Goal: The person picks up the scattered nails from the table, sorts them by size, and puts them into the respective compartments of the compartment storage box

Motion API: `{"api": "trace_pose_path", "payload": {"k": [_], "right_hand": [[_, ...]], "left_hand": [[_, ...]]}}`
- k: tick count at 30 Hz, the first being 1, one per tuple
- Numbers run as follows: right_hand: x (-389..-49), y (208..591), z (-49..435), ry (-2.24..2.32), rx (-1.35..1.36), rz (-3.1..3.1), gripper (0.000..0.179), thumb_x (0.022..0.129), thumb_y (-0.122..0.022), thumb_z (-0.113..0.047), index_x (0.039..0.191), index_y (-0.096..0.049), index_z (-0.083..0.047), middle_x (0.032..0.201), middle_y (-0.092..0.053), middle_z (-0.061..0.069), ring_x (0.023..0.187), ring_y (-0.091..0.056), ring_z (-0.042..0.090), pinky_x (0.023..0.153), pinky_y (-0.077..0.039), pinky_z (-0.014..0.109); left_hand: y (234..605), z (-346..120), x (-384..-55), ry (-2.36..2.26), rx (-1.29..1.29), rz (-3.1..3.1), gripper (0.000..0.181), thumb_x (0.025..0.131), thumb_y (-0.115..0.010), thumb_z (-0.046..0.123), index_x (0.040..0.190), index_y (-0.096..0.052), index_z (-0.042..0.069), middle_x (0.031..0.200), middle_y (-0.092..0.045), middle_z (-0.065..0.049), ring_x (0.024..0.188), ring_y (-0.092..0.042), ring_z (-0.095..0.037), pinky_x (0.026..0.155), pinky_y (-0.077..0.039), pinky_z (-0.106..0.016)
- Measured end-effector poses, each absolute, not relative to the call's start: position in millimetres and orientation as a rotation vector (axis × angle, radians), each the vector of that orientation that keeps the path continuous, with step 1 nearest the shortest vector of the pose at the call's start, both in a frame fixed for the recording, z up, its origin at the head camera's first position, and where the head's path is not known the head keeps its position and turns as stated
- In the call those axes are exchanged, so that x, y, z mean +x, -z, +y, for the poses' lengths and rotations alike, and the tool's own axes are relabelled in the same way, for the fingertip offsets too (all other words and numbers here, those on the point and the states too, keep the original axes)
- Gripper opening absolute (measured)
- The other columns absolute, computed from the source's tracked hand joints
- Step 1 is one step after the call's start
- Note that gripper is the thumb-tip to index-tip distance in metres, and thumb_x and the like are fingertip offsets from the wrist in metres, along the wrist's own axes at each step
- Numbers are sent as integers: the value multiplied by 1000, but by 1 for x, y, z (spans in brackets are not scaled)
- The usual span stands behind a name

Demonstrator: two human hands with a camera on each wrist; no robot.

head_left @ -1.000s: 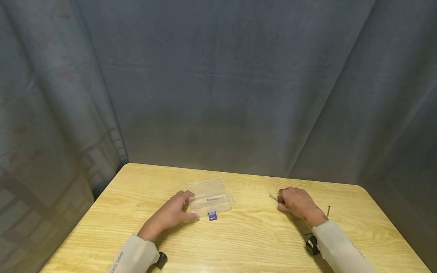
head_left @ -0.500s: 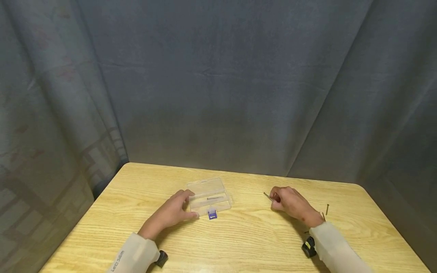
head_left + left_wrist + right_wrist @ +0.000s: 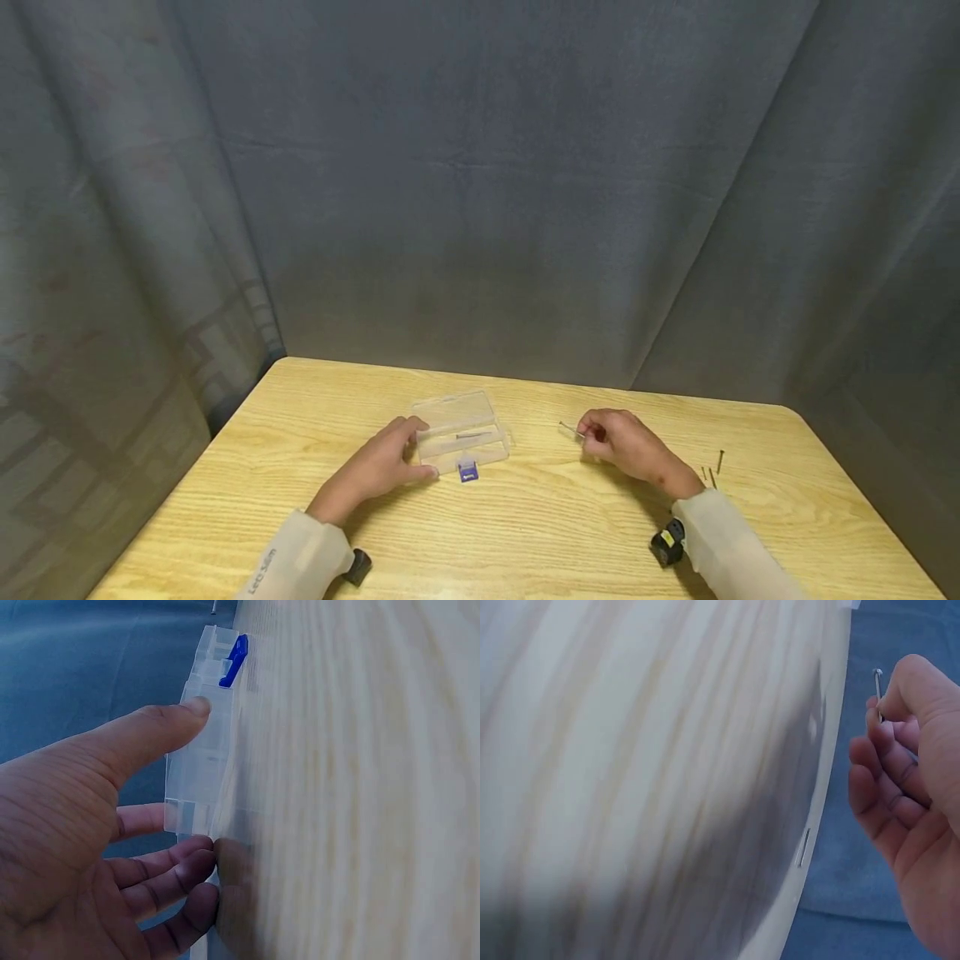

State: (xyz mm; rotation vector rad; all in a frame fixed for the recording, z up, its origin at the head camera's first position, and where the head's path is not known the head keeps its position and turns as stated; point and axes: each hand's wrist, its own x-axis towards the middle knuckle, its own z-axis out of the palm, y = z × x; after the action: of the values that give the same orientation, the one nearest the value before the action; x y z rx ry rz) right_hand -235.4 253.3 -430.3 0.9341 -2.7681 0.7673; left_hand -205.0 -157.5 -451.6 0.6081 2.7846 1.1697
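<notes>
A clear plastic box (image 3: 462,457) lies on the table with its lid (image 3: 453,410) folded back and a blue latch (image 3: 468,472) hanging at its front. My left hand (image 3: 378,462) holds the box's left end, thumb along the front wall and fingers round the back in the left wrist view. One nail (image 3: 472,435) rests inside the box. Raised over the table to the right of the box, my right hand (image 3: 621,442) pinches another nail (image 3: 878,690) between thumb and index finger. Its headed end sticks out toward the box.
Several loose nails (image 3: 721,462) lie on the wooden table (image 3: 540,533), right of my right forearm. Grey curtains (image 3: 480,208) hang behind the table and along its sides. Each wrist carries a black camera (image 3: 667,543) just under the sleeve.
My right hand has moved left toward the box with the nail in its fingertips, uncovering more of the nails on the right. My left hand and the box have stayed in place.
</notes>
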Motion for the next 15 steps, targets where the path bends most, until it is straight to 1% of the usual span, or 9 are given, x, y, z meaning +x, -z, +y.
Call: {"api": "trace_pose_path", "payload": {"k": [7,15], "right_hand": [[-239,432,239,-1030,953,-2809,13,94,-61,4,96,-68,-6,81,-62,-8,70,-54,8,64,-48,27],[-244,436,220,-1086,966,-2781,13,91,-62,6,95,-69,-5,82,-63,-6,73,-56,9,66,-49,26]], "left_hand": [[452,-159,-206,-1164,615,2766,66,85,-87,34,134,-56,3,114,-57,-8,92,-53,-19,83,-48,-46],[453,-159,-207,-1161,613,2767,66,85,-87,33,134,-55,3,113,-57,-8,91,-52,-19,82,-47,-45]]}}
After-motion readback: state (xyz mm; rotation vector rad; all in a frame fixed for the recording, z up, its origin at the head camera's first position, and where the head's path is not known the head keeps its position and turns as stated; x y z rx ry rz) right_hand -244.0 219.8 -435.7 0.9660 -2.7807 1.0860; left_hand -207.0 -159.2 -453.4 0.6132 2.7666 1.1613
